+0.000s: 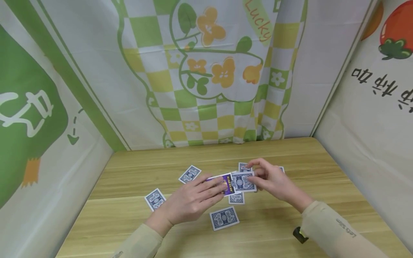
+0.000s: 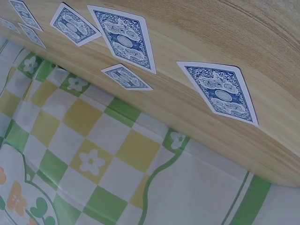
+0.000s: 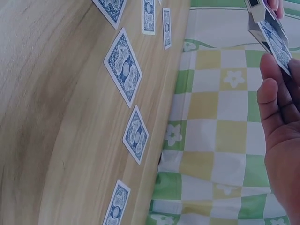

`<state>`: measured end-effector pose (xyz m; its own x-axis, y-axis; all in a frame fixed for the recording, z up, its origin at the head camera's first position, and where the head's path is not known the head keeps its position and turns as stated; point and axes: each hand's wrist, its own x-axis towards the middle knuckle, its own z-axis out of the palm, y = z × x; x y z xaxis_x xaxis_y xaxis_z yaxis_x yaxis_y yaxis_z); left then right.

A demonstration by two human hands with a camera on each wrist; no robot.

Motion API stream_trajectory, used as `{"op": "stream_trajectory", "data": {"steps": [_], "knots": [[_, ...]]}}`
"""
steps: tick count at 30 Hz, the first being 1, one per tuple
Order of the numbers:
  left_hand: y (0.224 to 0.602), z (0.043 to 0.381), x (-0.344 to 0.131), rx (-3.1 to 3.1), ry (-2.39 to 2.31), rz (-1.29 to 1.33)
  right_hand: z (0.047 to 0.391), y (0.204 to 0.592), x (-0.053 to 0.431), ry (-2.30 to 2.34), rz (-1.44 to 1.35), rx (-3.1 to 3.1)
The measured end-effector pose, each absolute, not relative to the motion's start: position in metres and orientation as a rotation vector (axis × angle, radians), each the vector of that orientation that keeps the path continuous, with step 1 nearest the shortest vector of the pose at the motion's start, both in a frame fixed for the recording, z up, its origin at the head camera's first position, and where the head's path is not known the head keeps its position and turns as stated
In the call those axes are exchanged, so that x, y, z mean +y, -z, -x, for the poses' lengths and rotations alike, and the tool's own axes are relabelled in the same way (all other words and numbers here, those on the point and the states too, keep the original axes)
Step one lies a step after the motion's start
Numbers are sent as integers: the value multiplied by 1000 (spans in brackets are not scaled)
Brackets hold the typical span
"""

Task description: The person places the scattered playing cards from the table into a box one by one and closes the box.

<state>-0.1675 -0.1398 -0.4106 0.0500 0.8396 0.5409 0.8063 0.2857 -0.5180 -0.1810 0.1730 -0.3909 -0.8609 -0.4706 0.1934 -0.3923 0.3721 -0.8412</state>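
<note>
Above the table, my left hand (image 1: 188, 201) holds a purple card box (image 1: 229, 183) with yellow lettering, fingers across its face. A blue-backed playing card (image 1: 242, 182) sticks out of the box's right end. My right hand (image 1: 274, 180) pinches that card's outer edge between thumb and fingers. In the right wrist view the card (image 3: 275, 43) sits partly inside the box's open end, with the right hand (image 3: 287, 126) below it. Whether more cards lie behind it is hidden. The left wrist view shows neither hand.
Several blue-backed cards lie face down and spread out on the wooden table (image 1: 135, 172), among them one at the front (image 1: 224, 218), one at left (image 1: 155, 199) and one further back (image 1: 190, 174). A small black object (image 1: 300, 235) is beside the right sleeve. A patterned curtain (image 1: 206, 118) hangs behind.
</note>
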Motion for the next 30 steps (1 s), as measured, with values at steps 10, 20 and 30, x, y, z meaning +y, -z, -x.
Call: {"op": "stream_trajectory", "data": {"steps": [10,20,30], "knots": [[410,167,-139,-1760,-57,1508,179,393,171,1646,667,2439],[411,168,-139,-1787,-64,1507,178,394,178,1734,631,2274],[412,169,-138,-1763,-47,1521,179,396,168,1814,510,2177]]}}
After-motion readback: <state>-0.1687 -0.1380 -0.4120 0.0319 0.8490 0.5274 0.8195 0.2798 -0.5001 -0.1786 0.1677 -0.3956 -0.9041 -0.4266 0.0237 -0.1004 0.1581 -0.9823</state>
